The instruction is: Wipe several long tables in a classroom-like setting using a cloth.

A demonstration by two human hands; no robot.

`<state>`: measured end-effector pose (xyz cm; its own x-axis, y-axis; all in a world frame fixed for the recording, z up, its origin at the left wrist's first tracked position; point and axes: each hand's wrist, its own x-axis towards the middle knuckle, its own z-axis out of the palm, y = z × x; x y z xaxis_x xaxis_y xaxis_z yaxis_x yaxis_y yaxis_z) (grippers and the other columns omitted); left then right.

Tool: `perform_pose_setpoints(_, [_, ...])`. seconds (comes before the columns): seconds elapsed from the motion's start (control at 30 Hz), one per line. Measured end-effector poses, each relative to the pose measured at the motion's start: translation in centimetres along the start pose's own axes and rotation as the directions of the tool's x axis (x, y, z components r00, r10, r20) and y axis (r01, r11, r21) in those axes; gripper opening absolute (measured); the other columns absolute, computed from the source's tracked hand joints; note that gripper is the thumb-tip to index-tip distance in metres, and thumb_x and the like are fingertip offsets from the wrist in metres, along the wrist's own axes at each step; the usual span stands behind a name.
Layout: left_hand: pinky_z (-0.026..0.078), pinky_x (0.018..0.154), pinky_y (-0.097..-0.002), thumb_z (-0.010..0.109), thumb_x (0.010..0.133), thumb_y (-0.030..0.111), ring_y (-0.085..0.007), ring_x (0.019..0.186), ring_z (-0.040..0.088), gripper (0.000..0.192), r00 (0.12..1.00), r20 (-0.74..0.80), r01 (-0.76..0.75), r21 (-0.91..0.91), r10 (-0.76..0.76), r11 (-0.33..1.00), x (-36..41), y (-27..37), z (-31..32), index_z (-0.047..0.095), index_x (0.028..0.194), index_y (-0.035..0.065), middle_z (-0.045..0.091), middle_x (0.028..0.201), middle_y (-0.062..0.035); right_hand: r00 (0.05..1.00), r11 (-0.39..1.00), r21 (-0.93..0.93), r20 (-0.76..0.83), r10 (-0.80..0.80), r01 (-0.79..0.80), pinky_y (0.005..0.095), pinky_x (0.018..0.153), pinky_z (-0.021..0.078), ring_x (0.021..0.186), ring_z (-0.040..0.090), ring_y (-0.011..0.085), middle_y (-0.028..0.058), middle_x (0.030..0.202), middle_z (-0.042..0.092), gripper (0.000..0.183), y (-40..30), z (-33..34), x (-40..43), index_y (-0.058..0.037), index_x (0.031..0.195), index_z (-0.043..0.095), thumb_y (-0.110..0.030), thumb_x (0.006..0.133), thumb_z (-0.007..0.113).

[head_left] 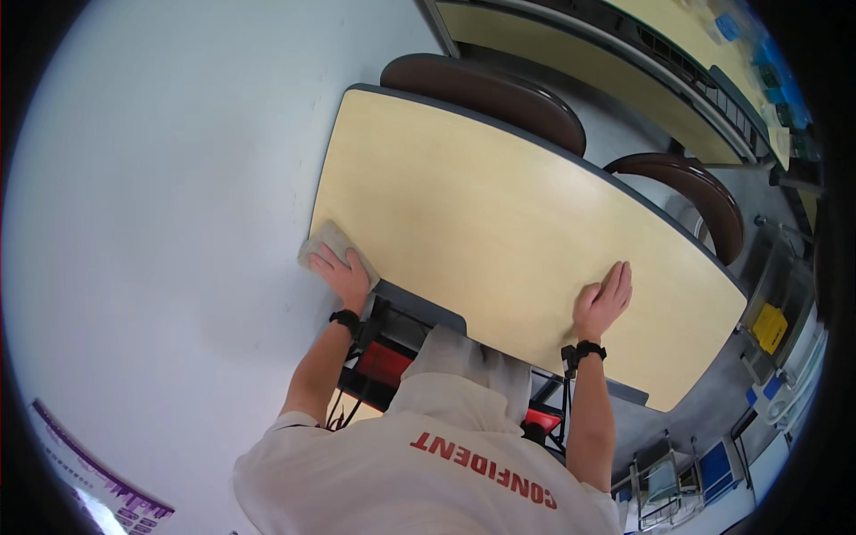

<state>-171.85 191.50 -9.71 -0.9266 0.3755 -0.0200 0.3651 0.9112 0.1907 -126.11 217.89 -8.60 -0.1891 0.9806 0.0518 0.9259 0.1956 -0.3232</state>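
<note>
My left hand [344, 273] lies flat, fingers spread, on a folded grey cloth [329, 235] at the near left corner of a light wood-topped table [495, 207]. The cloth reaches over the table's edge beside the wall. Toward the right of the same tabletop, my right hand [604, 301] rests on its edge with the fingers extended and nothing held in it. Each wrist wears a black strap, and a small black device sits by the right one.
Brown chairs [495, 97] [695, 180] stand along the far side. A white wall [187, 200] borders the table's left end. Another table [595, 73] is beyond the chairs. At the right are a rack with a yellow item [770, 328] and a metal cart [669, 488].
</note>
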Motion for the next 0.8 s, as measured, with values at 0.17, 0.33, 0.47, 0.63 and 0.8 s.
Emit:
perform_pose_setpoints(0.17, [0.018,0.125,-0.0591,0.056,0.102,0.04,-0.054,0.152,0.019,0.078,0.979,-0.014,-0.2,0.081,0.202,0.976,5.2,7.1,1.7,0.027,0.163,0.0009,0.022,0.163,-0.039,1.0,1.0,-0.026,-0.005,-0.014,0.014,0.0547,0.122,0.0258,0.147,0.041,0.0383,0.0233,0.159,0.044,0.064,0.0,0.1,0.2,0.0035,0.153,0.045,-0.018,0.092,0.047])
perform_pose_setpoints(0.33, [0.022,0.124,-0.0577,0.062,0.098,0.049,-0.0499,0.151,0.029,0.081,0.8,-0.048,-0.6,-0.012,0.598,0.8,16.2,18.5,2.8,0.034,0.162,0.0073,0.031,0.162,-0.0348,1.0,0.999,-0.036,-0.001,-0.014,0.014,0.0552,0.122,0.0265,0.147,0.041,0.0383,0.0236,0.157,0.045,0.064,0.4,0.4,0.0,0.0041,0.152,0.045,-0.018,0.092,0.047])
perform_pose_setpoints(0.47, [0.024,0.123,-0.0567,0.062,0.098,0.052,-0.0475,0.151,0.03,0.08,0.744,-0.084,-0.661,0.044,0.662,0.749,21.1,22.7,4.6,0.038,0.16,0.0074,0.033,0.162,-0.0322,0.999,0.998,-0.047,-0.016,-0.03,0.03,0.0554,0.122,0.0265,0.147,0.042,0.0384,0.0235,0.157,0.046,0.064,0.6,0.6,0.0,0.0042,0.152,0.045,-0.017,0.091,0.047])
perform_pose_setpoints(0.63, [0.029,0.12,-0.0578,0.06,0.1,0.042,-0.0464,0.148,0.036,0.067,0.724,-0.127,-0.678,0.048,0.678,0.734,16.6,21.4,5.2,0.045,0.156,0.0084,0.038,0.16,-0.0309,1.0,1.0,-0.018,-0.01,-0.023,0.023,0.0554,0.121,0.0263,0.147,0.041,0.0384,0.0231,0.157,0.046,0.065,0.4,0.5,0.0,0.0032,0.152,0.045,-0.018,0.09,0.048])
perform_pose_setpoints(0.8, [0.028,0.121,-0.0583,0.065,0.095,0.023,-0.0453,0.148,0.036,0.064,0.606,0.083,-0.776,-0.156,0.791,0.611,-2.7,22.2,2.8,0.048,0.155,0.0134,0.038,0.161,-0.0254,1.0,0.999,-0.032,-0.019,-0.009,0.009,0.0558,0.122,0.0253,0.148,0.04,0.0366,0.0221,0.158,0.045,0.065,0.9,0.0,-0.6,0.0034,0.152,0.045,-0.02,0.09,0.048])
